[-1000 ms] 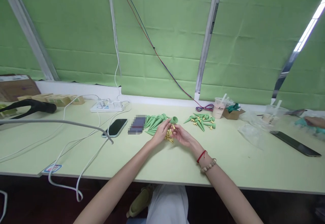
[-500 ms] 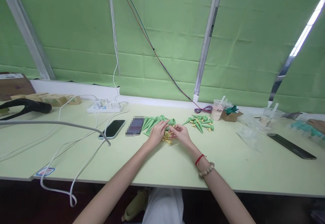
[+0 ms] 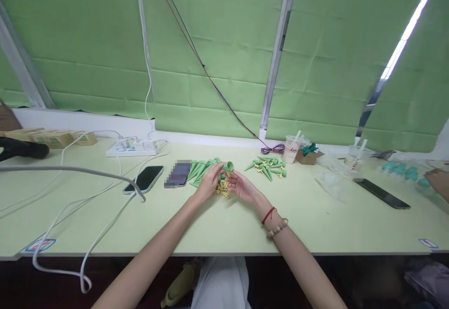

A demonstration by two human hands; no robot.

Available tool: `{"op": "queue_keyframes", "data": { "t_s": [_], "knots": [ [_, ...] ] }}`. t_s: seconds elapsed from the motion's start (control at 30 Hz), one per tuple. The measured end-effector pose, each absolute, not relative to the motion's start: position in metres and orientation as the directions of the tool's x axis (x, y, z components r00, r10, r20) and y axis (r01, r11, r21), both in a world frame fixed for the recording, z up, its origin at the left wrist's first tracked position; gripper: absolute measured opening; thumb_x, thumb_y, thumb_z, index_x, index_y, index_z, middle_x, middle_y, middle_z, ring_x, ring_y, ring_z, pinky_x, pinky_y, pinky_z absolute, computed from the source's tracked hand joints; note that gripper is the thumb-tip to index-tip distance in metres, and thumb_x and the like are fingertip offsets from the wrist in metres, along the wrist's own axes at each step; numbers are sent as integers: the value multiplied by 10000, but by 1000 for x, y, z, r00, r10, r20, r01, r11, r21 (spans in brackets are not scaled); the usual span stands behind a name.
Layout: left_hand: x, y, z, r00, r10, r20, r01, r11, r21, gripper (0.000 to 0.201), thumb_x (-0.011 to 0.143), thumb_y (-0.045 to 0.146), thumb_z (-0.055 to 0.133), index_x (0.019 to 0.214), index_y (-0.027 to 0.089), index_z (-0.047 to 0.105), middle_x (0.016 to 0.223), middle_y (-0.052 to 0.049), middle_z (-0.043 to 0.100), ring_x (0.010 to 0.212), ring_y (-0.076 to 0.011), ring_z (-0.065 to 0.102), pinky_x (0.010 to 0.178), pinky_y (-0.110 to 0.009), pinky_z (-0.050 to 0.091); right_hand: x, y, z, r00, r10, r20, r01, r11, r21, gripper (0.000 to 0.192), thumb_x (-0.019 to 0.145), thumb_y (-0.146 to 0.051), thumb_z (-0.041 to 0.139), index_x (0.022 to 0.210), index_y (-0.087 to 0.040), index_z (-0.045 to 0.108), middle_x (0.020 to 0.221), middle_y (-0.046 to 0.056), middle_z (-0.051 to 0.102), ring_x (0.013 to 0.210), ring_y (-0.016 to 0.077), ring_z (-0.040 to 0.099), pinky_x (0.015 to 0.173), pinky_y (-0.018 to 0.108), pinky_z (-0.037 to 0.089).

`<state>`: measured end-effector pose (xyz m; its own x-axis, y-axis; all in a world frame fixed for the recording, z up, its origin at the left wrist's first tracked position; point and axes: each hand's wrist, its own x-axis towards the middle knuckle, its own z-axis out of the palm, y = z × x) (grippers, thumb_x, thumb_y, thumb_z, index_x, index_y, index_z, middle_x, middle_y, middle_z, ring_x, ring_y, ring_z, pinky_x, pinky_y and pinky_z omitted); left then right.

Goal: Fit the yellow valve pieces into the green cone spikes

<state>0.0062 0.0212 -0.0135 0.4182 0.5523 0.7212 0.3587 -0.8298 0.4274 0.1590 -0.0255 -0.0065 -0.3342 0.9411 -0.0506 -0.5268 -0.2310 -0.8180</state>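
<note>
Both hands meet at the middle of the pale green table [image 3: 217, 225]. The left hand [image 3: 209, 183] has its fingers closed around a green cone [image 3: 227, 167], holding it with the wide open end turned up and to the right, just above the table. The right hand [image 3: 242, 187] lies palm up close beside it, fingers loosely curled; whether it pinches anything I cannot tell. Between and just below the two hands sits a small heap of yellow clips [image 3: 222, 188] on the table. Behind the left hand lies a fan of more green cones [image 3: 199, 168], tips pointing away from the person. A second cluster of cones with yellow pieces [image 3: 268, 168] lies a little to the right, apart from the hands. To the left rest a blurred phone [image 3: 178, 174] and a dark phone [image 3: 143, 179], with white cables [image 3: 70, 206] trailing from a power strip [image 3: 131, 147]. A plastic cup [image 3: 290, 148] stands near the wall.
</note>
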Motion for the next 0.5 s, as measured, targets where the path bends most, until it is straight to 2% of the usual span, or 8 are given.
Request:
{"op": "queue_keyframes", "data": {
  "t_s": [0.17, 0.23, 0.37, 0.43, 0.5],
  "knots": [
    [9, 14, -10, 472, 531, 704, 322, -847, 423, 386, 878, 163, 316, 1190, 193, 542, 1012, -76, 579, 929, -164, 534, 827, -316, 439, 165, -32, -5, -412, 905, -105, -503, -322, -802, 318, 869, -329, 391, 808, -105, 608, 687, 64, 648, 544, 117, 585, 479, 216, 490],
    [9, 13, -10, 481, 536, 694, 321, -844, 429, 371, 881, 192, 341, 1188, 183, 550, 992, -79, 583, 900, -163, 541, 808, -312, 444, 165, -35, -3, -406, 907, -112, -508, -326, -797, 311, 861, -325, 381, 768, -111, 587, 653, 52, 621, 491, 98, 539, 441, 201, 468],
    [6, 15, -10, 475, 551, 686, 361, -833, 418, 353, 887, 275, 386, 1177, 173, 561, 960, -78, 589, 874, -166, 544, 785, -299, 439, 159, -35, -1, -296, 954, -51, -570, -219, -792, 222, 824, -304, 469, 646, -173, 497, 477, -61, 445, 377, 50, 376, 426, 153, 441],
    [6, 14, -9, 496, 555, 668, 375, -831, 411, 347, 888, 292, 386, 1164, 180, 564, 937, -70, 587, 841, -161, 544, 765, -290, 437, 156, -31, -3, -207, 978, -10, -580, -131, -804, 262, 794, -327, 525, 586, -196, 434, 422, -98, 327, 354, 44, 310, 428, 148, 440],
    [8, 10, -7, 508, 573, 643, 383, -819, 427, 322, 887, 294, 380, 1113, 174, 576, 933, -67, 583, 835, -160, 541, 762, -282, 430, 153, -27, -7, -117, 993, 30, -559, -41, -828, 295, 755, -360, 574, 565, -199, 415, 410, -110, 280, 349, 41, 286, 420, 151, 437]
  ]
}}
